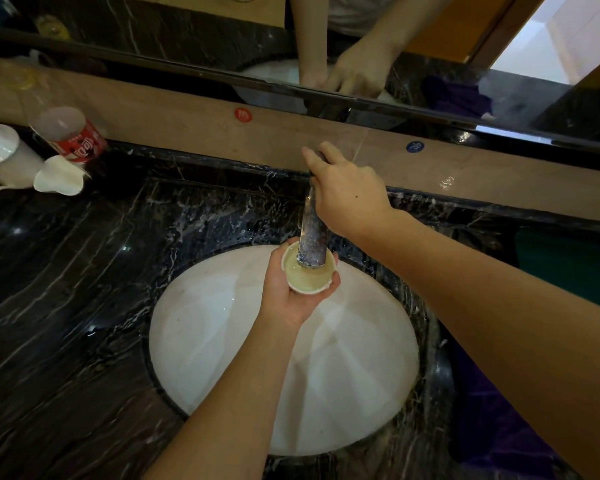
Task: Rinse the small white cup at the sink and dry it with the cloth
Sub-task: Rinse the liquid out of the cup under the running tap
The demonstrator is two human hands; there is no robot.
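Note:
The small white cup (305, 277) rests upright in my left hand (284, 292), held over the back of the white sink basin (222, 341). Water fills the cup, and the chrome faucet spout (313, 237) ends right above it, covering part of its rim. My right hand (347, 192) is closed over the faucet handle at the back of the tap. A purple cloth (492, 427) lies on the counter to the right of the basin, partly hidden by my right forearm.
Dark marble counter (66, 306) surrounds the basin. At the back left stand a white mug (0, 157), a crumpled white paper cup (59, 176) and a plastic bottle with a red label (70, 133). A mirror (187, 39) runs along the back wall.

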